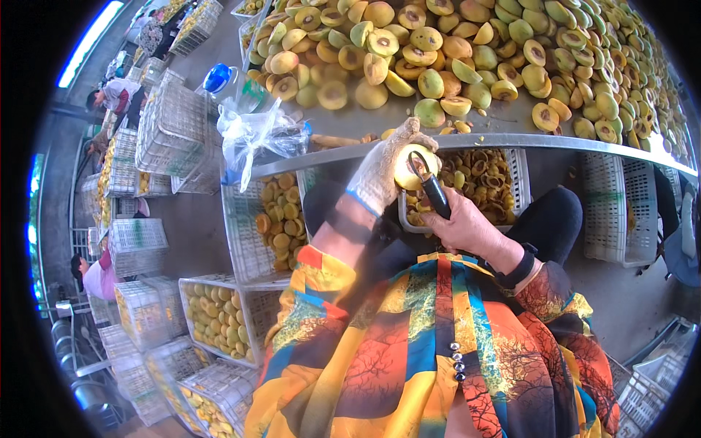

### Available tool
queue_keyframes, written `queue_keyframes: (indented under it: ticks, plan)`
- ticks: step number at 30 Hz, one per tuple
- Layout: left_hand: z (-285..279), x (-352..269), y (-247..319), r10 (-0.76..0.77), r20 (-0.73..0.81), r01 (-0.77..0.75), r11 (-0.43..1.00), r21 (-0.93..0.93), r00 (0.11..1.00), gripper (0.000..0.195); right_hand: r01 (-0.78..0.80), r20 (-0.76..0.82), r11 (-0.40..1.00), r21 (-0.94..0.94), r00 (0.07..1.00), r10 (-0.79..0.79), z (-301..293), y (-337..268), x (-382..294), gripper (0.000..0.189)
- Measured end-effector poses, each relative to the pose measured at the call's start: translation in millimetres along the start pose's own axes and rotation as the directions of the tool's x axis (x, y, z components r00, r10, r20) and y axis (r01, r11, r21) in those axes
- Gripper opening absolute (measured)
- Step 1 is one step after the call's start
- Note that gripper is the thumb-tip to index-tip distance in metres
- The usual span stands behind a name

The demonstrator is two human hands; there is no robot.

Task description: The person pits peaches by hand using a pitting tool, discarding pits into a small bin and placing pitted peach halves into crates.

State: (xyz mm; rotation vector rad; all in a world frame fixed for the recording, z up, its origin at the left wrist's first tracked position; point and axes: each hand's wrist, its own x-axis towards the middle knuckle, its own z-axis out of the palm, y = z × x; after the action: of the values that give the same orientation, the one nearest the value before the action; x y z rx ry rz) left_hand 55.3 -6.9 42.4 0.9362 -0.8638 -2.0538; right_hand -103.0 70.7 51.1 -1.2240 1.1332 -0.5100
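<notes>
In my left hand (377, 171), which wears a knitted work glove, sits a halved yellow stone fruit (406, 176), likely a peach, with its cut face up. My bare right hand (472, 225) grips the black handle of a loop-bladed pitting tool (436, 196). The metal loop lies over the brown centre of the cut face. Both hands are in front of the metal rim (493, 140) of a sorting table. Below them stands a white plastic crate (519, 180) holding scraps and cut-out pieces.
Many halved fruits (430, 85) are heaped on the table. A tied clear plastic bag (260, 134) and a blue-capped bottle (235, 85) lie at its left end. Fruit-filled crates (241, 235) stand left, stacked crates (605, 205) right. Other people (101, 274) are farther left.
</notes>
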Motion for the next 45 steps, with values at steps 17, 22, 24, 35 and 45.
queue_keyframes:
  ticks: [17, 22, 24, 35, 45]
  plan:
    - [18.0, -1.1, -30.8, 0.454, -0.373, -0.464, 0.883, 0.066, 0.809, 0.046, 0.164, -0.330, 0.902, -0.400, 0.892, -0.308, 8.4, 28.8, 7.5, 0.023]
    - [20.6, 1.1, -41.3, 0.560, -0.378, -0.519, 0.828, 0.213, 0.738, 0.045, 0.121, -0.301, 0.934, -0.336, 0.926, -0.228, 13.3, 24.6, 4.1, 0.024]
    - [22.0, 3.0, -42.6, 0.581, -0.400, -0.583, 0.802, 0.131, 0.709, 0.038, 0.125, -0.265, 0.950, -0.286, 0.942, -0.203, 11.7, 25.9, 3.0, 0.024]
    - [-7.8, 12.5, -6.2, -0.144, 0.029, 0.138, 0.979, 0.148, 0.989, 0.059, 0.009, 0.093, 0.978, -0.208, 0.996, 0.011, -13.8, 21.1, 7.0, 0.007]
    - [12.1, -0.3, -45.9, 0.396, -0.474, -0.374, 0.916, 0.145, 0.786, 0.017, -0.364, 0.269, 0.756, 0.544, 0.929, 0.254, 16.7, 0.0, -0.1, 0.009]
